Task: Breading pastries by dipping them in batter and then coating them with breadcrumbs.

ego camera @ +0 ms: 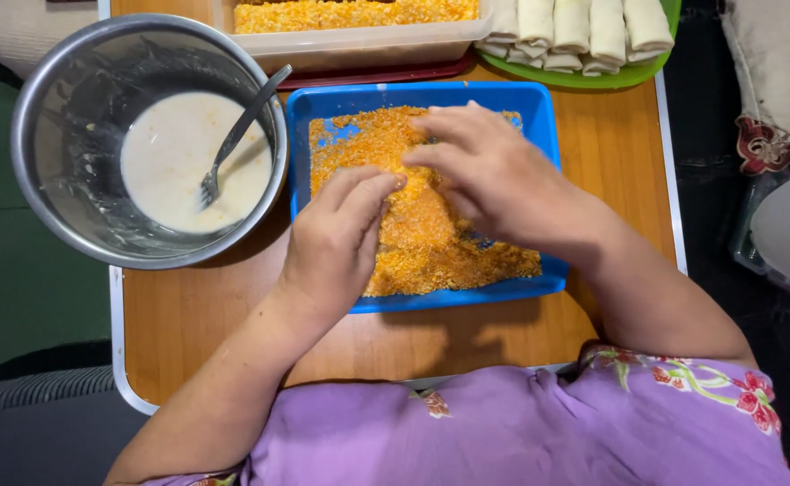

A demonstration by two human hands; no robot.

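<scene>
A blue tray (539,117) full of orange breadcrumbs (431,256) lies in the middle of the wooden table. My left hand (332,247) and my right hand (494,175) both press down on a crumb-covered roll (417,211) in the tray, one on each side of it. The roll is mostly hidden under crumbs and fingers.
A steel bowl (40,117) of pale batter with a fork (237,135) stands at the left. Behind the tray sit a clear box (359,40) of breaded pieces and a green plate (633,76) of plain white rolls (584,31). The table edge (125,360) is near my body.
</scene>
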